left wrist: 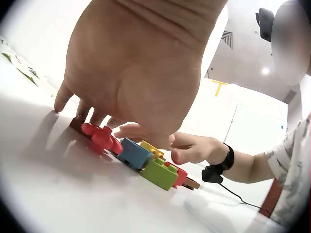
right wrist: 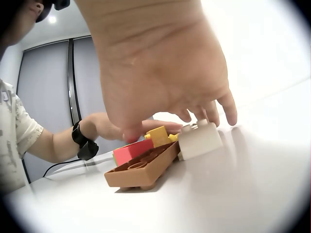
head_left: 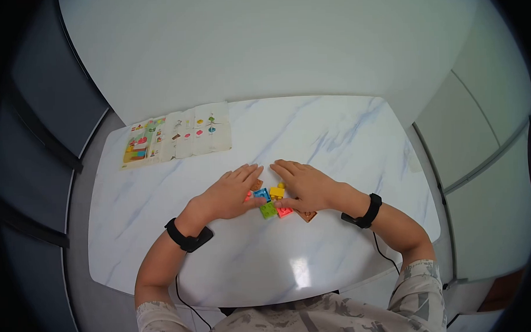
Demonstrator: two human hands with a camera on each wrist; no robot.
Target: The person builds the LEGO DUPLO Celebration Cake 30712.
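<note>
Toy bricks (head_left: 277, 193): clustered between my hands, well inside the edges | table (head_left: 341, 143): gave open room beyond my right hand | paper sheet (head_left: 201, 133): lay along the far-left edge, well apart | left hand (head_left: 228, 195), right hand (head_left: 314, 186): loose-fingered, gripping nothing | brown brick (right wrist: 141, 170): lay near my right thumb | green brick (head_left: 269, 210): sat by both thumbs

Pale patterned sleeves (head_left: 423, 286), black wristbands (head_left: 374, 210)

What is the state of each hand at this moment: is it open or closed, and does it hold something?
Left hand: open, fingers extended beside the bricks, gripping nothing.
Right hand: open, on their other side, gripping nothing.
</note>
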